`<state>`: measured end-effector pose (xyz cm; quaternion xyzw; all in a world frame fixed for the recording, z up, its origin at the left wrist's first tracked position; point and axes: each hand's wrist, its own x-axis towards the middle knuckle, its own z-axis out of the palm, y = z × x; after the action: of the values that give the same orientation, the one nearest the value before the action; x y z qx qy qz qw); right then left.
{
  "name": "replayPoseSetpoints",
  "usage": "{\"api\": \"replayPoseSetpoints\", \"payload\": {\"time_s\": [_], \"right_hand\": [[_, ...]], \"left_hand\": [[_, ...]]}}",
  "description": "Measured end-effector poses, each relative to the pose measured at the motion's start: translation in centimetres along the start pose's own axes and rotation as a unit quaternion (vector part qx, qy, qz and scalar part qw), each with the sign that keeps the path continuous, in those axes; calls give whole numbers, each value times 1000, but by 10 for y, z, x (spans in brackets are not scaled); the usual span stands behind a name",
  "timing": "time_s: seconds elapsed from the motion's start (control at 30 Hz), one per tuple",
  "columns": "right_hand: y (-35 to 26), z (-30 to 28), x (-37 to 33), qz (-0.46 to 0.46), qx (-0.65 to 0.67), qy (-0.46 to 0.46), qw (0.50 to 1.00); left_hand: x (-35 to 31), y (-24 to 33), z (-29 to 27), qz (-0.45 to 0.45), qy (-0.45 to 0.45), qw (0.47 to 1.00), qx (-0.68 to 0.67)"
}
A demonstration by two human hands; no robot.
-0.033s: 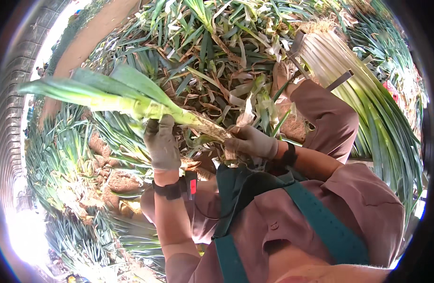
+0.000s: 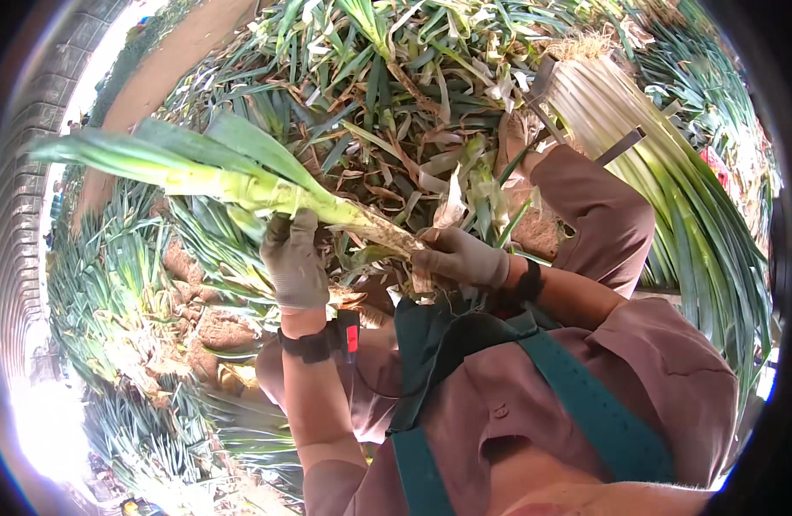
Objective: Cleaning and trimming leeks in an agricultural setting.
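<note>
A long leek (image 2: 331,206) lies across in front of me, its broad green leaves fanned to the left and its soiled, brownish lower end to the right. My left hand (image 2: 294,262), in a pale work glove, is closed round the stem just below the leaves. At the lower end, my gloved right hand (image 2: 465,258) pinches the leek's dirty outer skin between thumb and fingers. Loose dry skin and roots hang below the right hand, over my dark green apron (image 2: 426,353).
A large bundle of cleaned leeks (image 2: 628,129) rests at the right in a metal frame (image 2: 621,146). Trimmed leaves and skins (image 2: 413,163) pile up ahead. More leeks (image 2: 112,275) and soil clods (image 2: 224,329) lie at the left. A bare dirt strip (image 2: 159,73) runs at the far left.
The leafy end of the leek has lifted very slightly. Both hands keep their hold in almost the same place.
</note>
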<state>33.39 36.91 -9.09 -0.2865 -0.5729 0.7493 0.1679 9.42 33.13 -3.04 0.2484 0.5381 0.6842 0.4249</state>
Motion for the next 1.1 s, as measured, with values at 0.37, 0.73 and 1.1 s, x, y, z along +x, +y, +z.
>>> {"api": "replayPoseSetpoints", "payload": {"time_s": [0.37, 0.73, 1.1], "right_hand": [[12, -13, -35, 2, 60, 9, 998], [-18, -19, -51, 10, -14, 36, 999], [1, -39, -34, -154, -115, 171, 966]], "left_hand": [[-30, -36, 22, -28, -141, 955, 259], [3, -5, 10, 275, -18, 916, 292], [-83, -107, 28, 239, -380, 702, 553]]}}
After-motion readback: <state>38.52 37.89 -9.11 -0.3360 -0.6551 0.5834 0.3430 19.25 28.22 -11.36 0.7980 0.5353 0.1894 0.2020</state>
